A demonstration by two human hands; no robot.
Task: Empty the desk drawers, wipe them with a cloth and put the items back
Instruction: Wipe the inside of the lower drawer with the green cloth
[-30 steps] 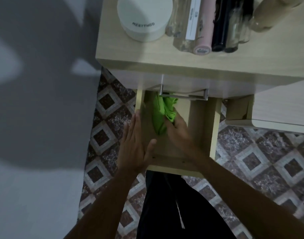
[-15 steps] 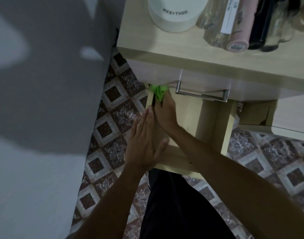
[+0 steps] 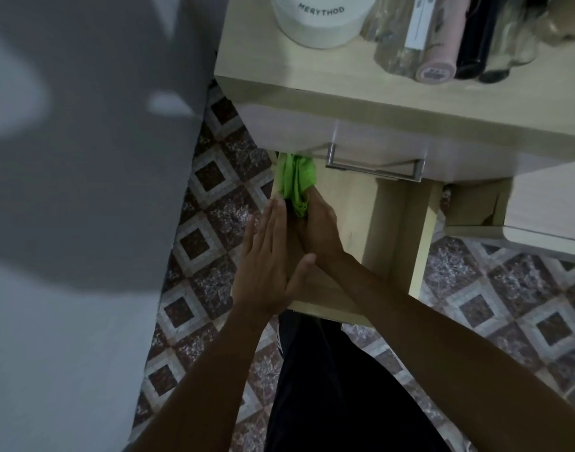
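Drawer (image 3: 361,223) stands pulled out. My right hand (image 3: 318,230) grasps the green cloth (image 3: 295,181) at its left wall; my left hand (image 3: 266,259) lies flat, released, on that wall.

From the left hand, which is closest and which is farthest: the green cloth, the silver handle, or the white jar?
From the left hand:
1. Green cloth, just past its fingertips, in the open drawer.
2. Silver handle, up and right, on the drawer above.
3. White jar, farthest, on the desk top.
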